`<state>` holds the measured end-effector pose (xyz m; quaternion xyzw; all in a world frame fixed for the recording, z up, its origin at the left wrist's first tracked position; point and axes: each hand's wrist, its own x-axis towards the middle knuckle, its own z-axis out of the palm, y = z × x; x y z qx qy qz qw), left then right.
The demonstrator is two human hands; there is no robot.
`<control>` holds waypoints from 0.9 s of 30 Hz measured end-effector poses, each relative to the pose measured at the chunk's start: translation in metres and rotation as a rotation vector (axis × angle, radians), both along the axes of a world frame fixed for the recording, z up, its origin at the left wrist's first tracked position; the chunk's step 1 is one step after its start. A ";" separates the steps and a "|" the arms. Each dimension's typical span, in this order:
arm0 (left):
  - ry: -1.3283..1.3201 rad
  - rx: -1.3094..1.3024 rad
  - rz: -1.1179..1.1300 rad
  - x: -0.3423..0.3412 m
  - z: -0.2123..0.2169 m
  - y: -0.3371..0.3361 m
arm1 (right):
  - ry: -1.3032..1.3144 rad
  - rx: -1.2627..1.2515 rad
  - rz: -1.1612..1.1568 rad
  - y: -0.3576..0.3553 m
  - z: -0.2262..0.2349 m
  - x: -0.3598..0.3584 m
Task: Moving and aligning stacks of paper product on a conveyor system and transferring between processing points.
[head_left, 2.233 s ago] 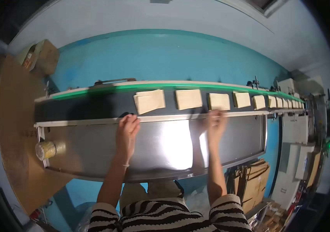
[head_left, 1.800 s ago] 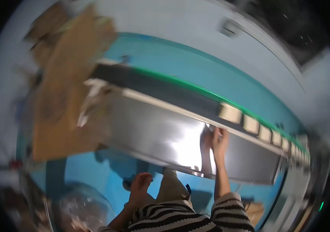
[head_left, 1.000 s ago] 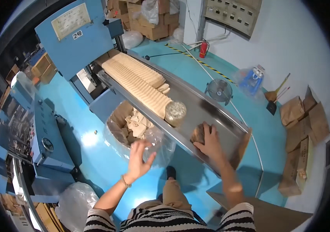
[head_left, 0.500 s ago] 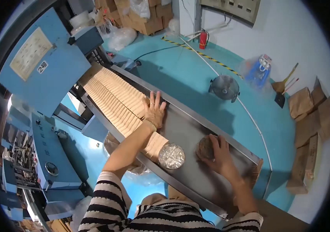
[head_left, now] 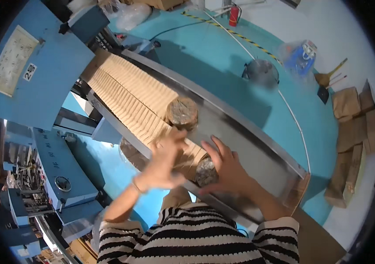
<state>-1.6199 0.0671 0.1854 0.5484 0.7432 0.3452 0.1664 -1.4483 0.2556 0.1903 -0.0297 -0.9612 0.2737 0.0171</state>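
Two rows of thin tan pieces (head_left: 139, 105), packed on edge, lie along a grey metal trough. A round, tape-wrapped block (head_left: 182, 113) stands against the end of the far row, with no hand on it. At the near row's end is a second round wrapped block (head_left: 206, 172), partly covered by my right hand (head_left: 231, 174). That hand's fingers and thumb are spread beside the block; whether they touch it I cannot tell. My left hand (head_left: 165, 160), blurred by motion, is over the near row with its fingers apart and nothing visible in them.
The trough's metal rim (head_left: 240, 125) runs to a brown cardboard end piece (head_left: 299, 193) at right. A blue machine (head_left: 42, 66) stands at the left. Beyond are a floor fan (head_left: 261, 74), a red extinguisher (head_left: 234, 15) and cardboard boxes (head_left: 350, 141) by the wall.
The wrapped block that was under my right hand now stands at the far row's end. My left hand has left that row and come nearer; my right hand has moved left to the other block.
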 end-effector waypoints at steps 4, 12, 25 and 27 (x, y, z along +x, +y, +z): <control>0.269 0.055 0.093 0.053 -0.041 0.003 | -0.107 -0.221 -0.183 -0.021 -0.010 0.009; 0.379 0.115 0.206 0.015 -0.059 -0.061 | 0.192 0.315 -0.569 -0.115 -0.025 -0.001; 0.135 0.508 1.278 -0.265 -0.096 -0.131 | 0.087 -0.751 -1.245 -0.153 -0.072 -0.017; 0.030 0.452 1.348 -0.313 -0.118 -0.143 | 0.067 -1.230 -1.101 -0.146 -0.052 -0.016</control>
